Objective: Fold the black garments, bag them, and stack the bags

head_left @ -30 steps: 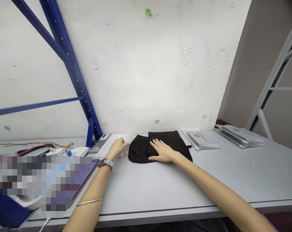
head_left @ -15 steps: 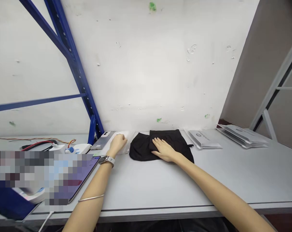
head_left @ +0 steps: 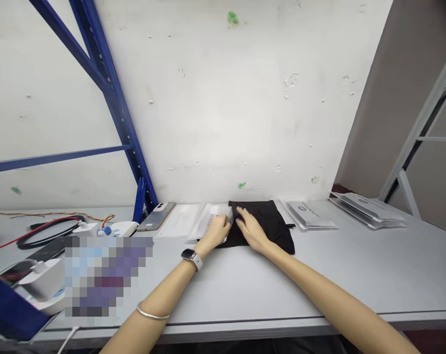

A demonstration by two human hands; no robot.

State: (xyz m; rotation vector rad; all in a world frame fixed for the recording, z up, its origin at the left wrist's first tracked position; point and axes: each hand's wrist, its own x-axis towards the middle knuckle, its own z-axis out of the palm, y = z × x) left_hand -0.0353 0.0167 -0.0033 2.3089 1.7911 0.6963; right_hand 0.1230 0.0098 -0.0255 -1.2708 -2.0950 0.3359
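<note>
A folded black cloth garment [head_left: 276, 223] lies flat on the table against the white wall. My right hand [head_left: 252, 231] rests on it, fingers stretched out over the fabric. Close by on the left, my left hand [head_left: 217, 232] is curled with its fingers closed on a frosted plastic bag [head_left: 207, 215] with dark lettering. That bag covers the left part of the garment. Further left, another frosted plastic bag [head_left: 179, 220] lies flat. The fingertips of my left hand are partly hidden.
Two groups of frosted bags, a nearer one [head_left: 311, 216] and a farther stack [head_left: 370, 211], lie to the right. On the left are a phone [head_left: 156, 219], a power strip [head_left: 124, 228], cables [head_left: 56, 233] and a blurred-out tablet-like area. A blue shelf post [head_left: 121, 113] rises behind them.
My left hand has moved right, bringing a frosted bag over the garment's left part. My right hand stays on the garment, its fingers slightly turned. Another person's hand at far left is gone from view.
</note>
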